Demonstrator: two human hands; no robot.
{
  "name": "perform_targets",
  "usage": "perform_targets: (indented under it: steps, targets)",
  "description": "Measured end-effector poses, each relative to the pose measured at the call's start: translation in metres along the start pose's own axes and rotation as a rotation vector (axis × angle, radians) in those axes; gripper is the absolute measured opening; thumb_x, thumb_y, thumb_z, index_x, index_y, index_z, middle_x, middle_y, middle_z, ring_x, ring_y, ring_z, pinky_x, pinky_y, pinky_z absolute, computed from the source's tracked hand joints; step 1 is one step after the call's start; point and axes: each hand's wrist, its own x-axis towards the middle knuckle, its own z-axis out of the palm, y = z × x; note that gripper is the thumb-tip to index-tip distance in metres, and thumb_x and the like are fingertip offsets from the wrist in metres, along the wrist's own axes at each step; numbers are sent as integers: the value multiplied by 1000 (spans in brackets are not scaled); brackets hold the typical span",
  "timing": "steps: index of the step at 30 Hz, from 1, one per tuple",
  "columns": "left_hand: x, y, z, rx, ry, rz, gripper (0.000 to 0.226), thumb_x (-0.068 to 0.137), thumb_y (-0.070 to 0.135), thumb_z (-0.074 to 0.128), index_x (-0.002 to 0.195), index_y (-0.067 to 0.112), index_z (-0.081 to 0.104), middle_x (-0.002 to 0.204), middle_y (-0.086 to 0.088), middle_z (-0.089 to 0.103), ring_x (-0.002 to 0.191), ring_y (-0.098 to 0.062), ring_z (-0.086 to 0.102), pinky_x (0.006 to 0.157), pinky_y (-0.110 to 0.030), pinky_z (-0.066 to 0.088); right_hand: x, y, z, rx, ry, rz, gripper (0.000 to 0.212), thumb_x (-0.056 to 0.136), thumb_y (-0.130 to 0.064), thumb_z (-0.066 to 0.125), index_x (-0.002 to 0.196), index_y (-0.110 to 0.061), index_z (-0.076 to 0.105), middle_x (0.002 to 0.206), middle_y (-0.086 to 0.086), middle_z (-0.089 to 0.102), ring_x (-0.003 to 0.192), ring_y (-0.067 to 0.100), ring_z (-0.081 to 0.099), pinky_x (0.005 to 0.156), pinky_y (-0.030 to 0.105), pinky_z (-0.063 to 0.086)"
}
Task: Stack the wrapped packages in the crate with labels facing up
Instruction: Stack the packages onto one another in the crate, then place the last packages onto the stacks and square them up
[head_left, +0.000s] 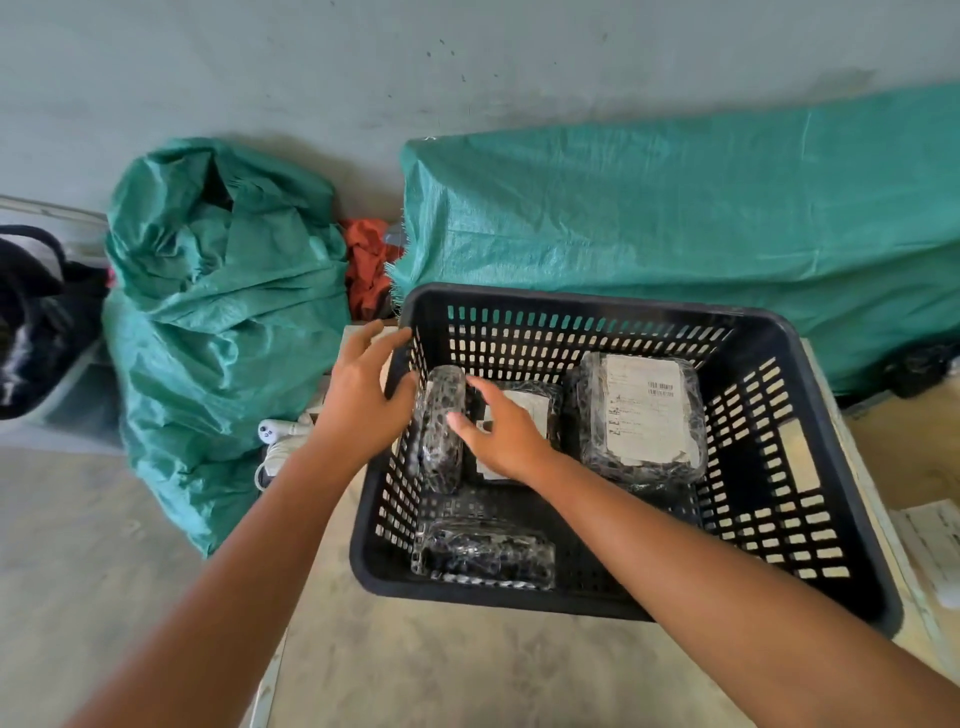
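A black slotted crate stands on a table. Inside, one wrapped package lies at the right with its white label up. A second labelled package lies in the middle, partly under my right hand. A third package stands on its edge by the left wall, no label showing. A fourth lies at the front, label not visible. My right hand holds the on-edge package, thumb on its face. My left hand hovers over the crate's left rim, fingers spread, thumb near that package.
Green woven sacks stand behind the crate and to the left, with orange cloth between them. A white plug and cable lie left of the table. Paper labels lie at the table's right edge.
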Motion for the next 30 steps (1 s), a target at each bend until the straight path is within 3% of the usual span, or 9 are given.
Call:
perform_targets:
  steps: [7,11,13,15,17,19,22,25,30]
  targets:
    - [-15,-14,2,-50,-160,-133,68,93,22,62,155,35,35,134,-5,62,109,-21,64,91,-38,52,-7,-8,27,-64,-64,-83,79,95,-37,70,162,-32,28,157,10,46,136,27,52,99,18,36]
    - [-16,-14,4,-41,-163,-123,66,95,19,59,155,35,36,112,-3,68,67,2,58,63,-19,43,-11,-3,27,-1,-61,-74,67,94,-39,69,155,-36,41,135,11,66,74,12,70,73,24,56]
    - [-15,-13,5,-14,-165,-108,65,96,16,58,154,35,37,107,-2,68,61,2,59,56,-10,38,-10,-1,27,30,-16,-57,72,87,-45,78,151,-34,47,141,4,64,104,11,68,94,21,50]
    - [-13,-12,6,-1,-166,-82,65,96,15,59,155,32,38,127,-7,64,84,-1,66,73,-16,48,-9,1,27,62,56,-46,77,80,-42,86,148,-28,54,147,-1,60,132,13,55,98,7,34]
    - [-11,-13,7,31,-170,-59,65,95,13,61,155,28,39,154,-12,43,124,-26,57,102,-33,44,-8,3,24,92,93,-27,78,77,-33,89,147,-22,56,143,1,63,127,12,57,86,-5,35]
    - [-7,-13,7,92,-192,-51,65,95,16,64,154,27,41,163,-14,26,139,-34,41,113,-43,34,-8,6,17,133,108,-8,75,80,-29,85,148,-20,55,145,5,61,122,12,60,91,5,45]
    - [-1,-11,6,162,-250,-19,62,95,25,66,152,33,43,165,-14,19,149,-39,19,120,-52,21,-13,4,-2,189,139,-30,63,85,-20,81,144,-18,59,148,6,58,123,9,62,102,19,45]
    - [5,-8,4,185,-275,21,63,94,34,68,149,47,41,167,-15,9,152,-39,4,119,-58,14,-25,-6,-32,233,164,-94,50,84,-18,80,128,-39,69,127,-6,66,78,-8,72,65,20,61]
    - [11,11,3,66,-384,154,84,95,29,67,151,61,13,166,-3,-21,150,-26,-24,120,-53,-1,-51,-38,-106,262,194,-212,32,79,-34,75,106,-50,78,99,-10,80,61,7,69,51,22,55]
